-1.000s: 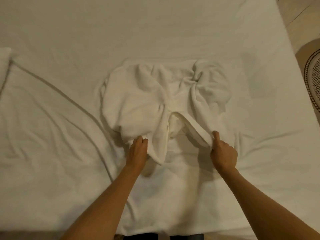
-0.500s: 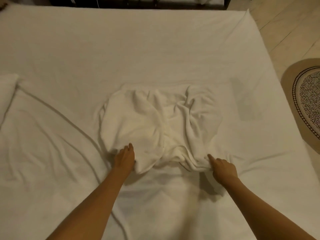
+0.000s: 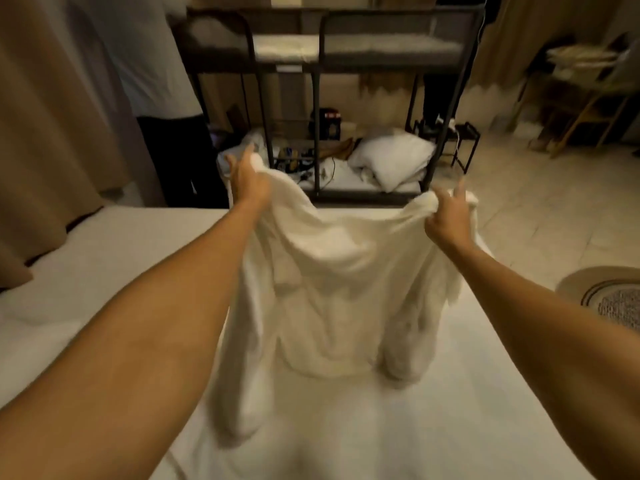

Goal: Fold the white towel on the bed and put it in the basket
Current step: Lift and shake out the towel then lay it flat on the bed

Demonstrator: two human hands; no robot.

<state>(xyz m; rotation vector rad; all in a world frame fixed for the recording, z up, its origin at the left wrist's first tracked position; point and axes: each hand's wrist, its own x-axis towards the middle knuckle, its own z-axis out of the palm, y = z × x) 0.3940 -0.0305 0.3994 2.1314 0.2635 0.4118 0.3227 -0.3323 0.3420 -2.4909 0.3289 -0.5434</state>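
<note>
The white towel hangs in the air above the bed, spread between both raised arms, its lower edge drooping to the sheet. My left hand grips its upper left corner. My right hand grips the upper right corner, with one finger sticking up. The towel is rumpled and partly doubled along both sides. No basket is in view.
A dark metal bunk bed with a white pillow stands beyond the bed's far edge. A person in a white shirt stands at the back left beside a curtain. A round rug lies on the tiled floor at right.
Both hands have lifted the towel off the bed, from lying crumpled on the sheet to hanging between them. The view has tilted up toward the room.
</note>
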